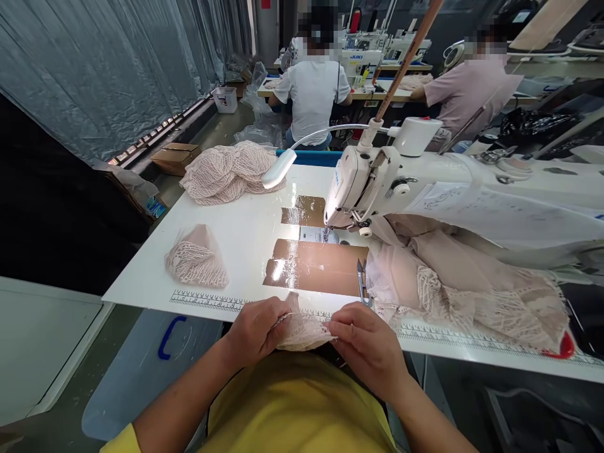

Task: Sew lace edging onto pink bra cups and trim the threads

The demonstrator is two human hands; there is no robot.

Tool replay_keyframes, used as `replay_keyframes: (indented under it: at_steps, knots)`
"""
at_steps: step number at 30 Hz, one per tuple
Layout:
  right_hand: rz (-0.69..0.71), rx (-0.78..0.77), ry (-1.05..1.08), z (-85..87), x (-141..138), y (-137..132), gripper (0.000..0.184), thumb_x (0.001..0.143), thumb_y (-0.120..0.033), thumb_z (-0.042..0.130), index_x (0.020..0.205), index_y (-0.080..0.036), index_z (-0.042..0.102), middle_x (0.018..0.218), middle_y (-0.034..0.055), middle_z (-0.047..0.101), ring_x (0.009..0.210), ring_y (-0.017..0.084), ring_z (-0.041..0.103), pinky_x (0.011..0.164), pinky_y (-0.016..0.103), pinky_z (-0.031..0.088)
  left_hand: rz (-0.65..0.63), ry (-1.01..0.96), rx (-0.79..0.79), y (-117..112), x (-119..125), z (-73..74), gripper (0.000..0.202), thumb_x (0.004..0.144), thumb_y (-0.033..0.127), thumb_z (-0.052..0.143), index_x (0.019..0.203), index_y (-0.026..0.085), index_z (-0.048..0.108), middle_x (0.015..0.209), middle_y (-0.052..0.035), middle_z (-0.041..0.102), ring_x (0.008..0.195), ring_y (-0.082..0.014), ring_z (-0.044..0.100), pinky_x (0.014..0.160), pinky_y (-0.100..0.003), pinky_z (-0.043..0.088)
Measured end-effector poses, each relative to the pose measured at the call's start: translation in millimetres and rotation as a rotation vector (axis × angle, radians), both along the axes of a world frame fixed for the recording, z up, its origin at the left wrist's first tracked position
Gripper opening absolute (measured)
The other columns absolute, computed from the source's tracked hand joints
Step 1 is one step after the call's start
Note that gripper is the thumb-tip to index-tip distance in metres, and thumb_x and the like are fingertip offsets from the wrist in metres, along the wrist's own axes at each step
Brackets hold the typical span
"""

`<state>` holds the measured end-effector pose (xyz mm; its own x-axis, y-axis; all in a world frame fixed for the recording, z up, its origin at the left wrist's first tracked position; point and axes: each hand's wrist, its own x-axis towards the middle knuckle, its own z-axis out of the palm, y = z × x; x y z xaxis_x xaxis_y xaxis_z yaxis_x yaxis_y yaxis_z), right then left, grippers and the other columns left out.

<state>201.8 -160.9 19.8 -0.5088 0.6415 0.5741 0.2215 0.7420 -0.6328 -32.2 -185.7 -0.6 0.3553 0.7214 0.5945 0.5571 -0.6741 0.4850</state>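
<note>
Between my two hands, over the front edge of the table, hangs a small piece of beige lace fabric point(304, 333). My left hand point(258, 327) pinches its left end, thumb and fingers pressed together. At the right end, my right hand point(363, 343) grips the lace edge between thumb and fingertips. Thread snips point(362, 283) lie on the table just beyond my right hand. Behind the lace is the sewing machine point(349, 182), with its needle area over a metal plate point(312, 234) and brown tape point(316, 267) stuck around it.
Beige lace pieces form a pile point(231, 170) at the back left, and another lace piece point(198, 257) lies nearer. Beige fabric point(472, 283) is heaped under the machine arm. A lamp point(279, 168) reaches over the table. Two people point(311, 88) sit at machines beyond.
</note>
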Motion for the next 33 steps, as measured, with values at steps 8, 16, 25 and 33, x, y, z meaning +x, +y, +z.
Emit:
replay_keyframes:
  at_steps: [8,16,25,33]
  knots:
    - [0.151,-0.656,0.005,4.6,-20.1,4.7,0.014,0.085,-0.029,0.062,0.081,-0.024,0.074,0.112,0.0081,0.064,0.095,0.021,0.061,0.081,0.033,0.049,-0.136,-0.067,-0.068,-0.1,9.9,5.1,0.008,0.091,0.017,0.044,0.095,0.019,0.050,0.070,-0.0002,0.058,0.057,-0.0120,0.048,0.055,-0.022,0.036]
    - [0.089,-1.169,0.552,-9.7,-24.0,4.5,0.024,0.067,-0.042,0.078,0.063,-0.019,0.072,0.067,0.0013,0.066,0.061,0.014,0.056,0.059,0.025,0.045,0.034,-1.222,-0.978,-2.8,5.0,13.5,0.030,0.088,0.047,0.053,0.081,0.018,0.055,0.067,0.0022,0.052,0.059,-0.0104,0.049,0.057,-0.021,0.040]
    - [-0.032,-1.097,0.492,-16.3,-45.1,0.6,0.022,0.073,-0.040,0.074,0.067,-0.020,0.072,0.074,0.0033,0.068,0.074,0.020,0.060,0.072,0.033,0.050,-0.101,-1.564,-1.332,-30.3,42.5,2.9,0.046,0.063,0.024,0.080,0.106,0.019,0.064,0.103,-0.0063,0.067,0.090,-0.0202,0.063,0.082,-0.032,0.050]
    - [-0.229,-1.128,0.737,-5.3,-27.7,23.8,0.027,0.060,-0.039,0.083,0.064,-0.021,0.063,0.063,-0.0026,0.063,0.058,0.013,0.055,0.060,0.027,0.048,-0.399,-0.911,-1.190,-29.2,0.1,7.7,0.030,0.075,0.015,0.066,0.048,0.014,0.054,0.050,-0.0016,0.055,0.047,-0.0097,0.051,0.050,-0.022,0.041]
